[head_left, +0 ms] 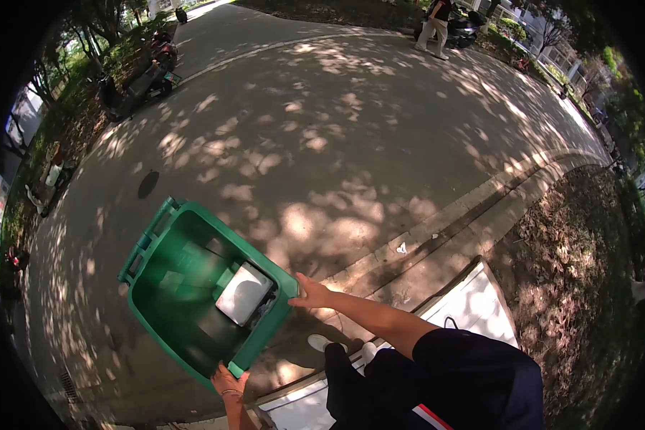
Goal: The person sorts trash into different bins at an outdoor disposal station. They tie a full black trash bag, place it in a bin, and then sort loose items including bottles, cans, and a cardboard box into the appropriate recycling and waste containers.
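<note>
A green wheeled-bin body (166, 335) stands in front of me, its open top facing up. Its bar-like handle (147, 240) is on the side away from me. Inside, near the right-hand wall, is a white rectangular object (245, 294) with dark material beside it; its exact kind is unclear. My left hand (231, 381) is closed over the rim at the near corner. At the right corner, my right hand (311, 292) grips the rim with the thumb and fingers on either side. The bin's lower outside is hidden from this angle.
A kerb (437, 228) runs diagonally on my right, beside leaf-covered ground (573, 251). White panels (473, 304) lie by my feet. Parked scooters (132, 89) line the far left, and a person (435, 30) walks at the far right.
</note>
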`<action>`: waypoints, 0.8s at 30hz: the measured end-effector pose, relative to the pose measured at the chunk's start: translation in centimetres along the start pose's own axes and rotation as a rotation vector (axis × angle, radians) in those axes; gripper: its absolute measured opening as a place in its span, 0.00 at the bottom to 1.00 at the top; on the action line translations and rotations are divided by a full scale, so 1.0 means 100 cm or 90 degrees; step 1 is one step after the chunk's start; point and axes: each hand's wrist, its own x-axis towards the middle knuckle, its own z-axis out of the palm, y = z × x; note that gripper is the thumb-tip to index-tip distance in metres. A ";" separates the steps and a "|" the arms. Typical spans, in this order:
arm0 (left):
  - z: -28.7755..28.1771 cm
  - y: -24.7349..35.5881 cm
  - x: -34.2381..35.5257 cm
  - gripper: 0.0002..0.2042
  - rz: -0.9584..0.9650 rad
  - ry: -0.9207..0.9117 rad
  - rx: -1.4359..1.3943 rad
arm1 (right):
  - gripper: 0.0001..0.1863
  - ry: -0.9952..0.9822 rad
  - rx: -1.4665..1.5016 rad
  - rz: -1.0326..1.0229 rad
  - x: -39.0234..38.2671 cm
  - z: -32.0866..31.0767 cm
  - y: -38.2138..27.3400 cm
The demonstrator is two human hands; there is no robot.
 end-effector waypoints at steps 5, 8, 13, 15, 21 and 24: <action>-0.023 -0.051 0.084 0.40 -0.040 0.048 -0.009 | 0.35 0.316 0.053 -0.102 0.099 0.037 -0.078; -0.021 -0.055 0.101 0.39 -0.017 0.096 -0.036 | 0.34 0.291 0.188 0.090 0.159 0.034 -0.095; -0.025 -0.003 0.133 0.33 -0.061 0.186 -0.038 | 0.29 0.318 0.175 0.055 0.235 0.008 -0.101; -0.023 0.018 0.164 0.32 -0.068 0.223 -0.032 | 0.29 0.303 0.151 0.071 0.272 -0.017 -0.108; -0.032 0.045 0.254 0.31 -0.224 0.290 -0.072 | 0.24 0.207 0.150 -0.063 0.432 -0.025 -0.151; -0.060 0.043 0.297 0.29 -0.341 0.171 -0.062 | 0.29 0.127 0.124 -0.098 0.497 -0.003 -0.173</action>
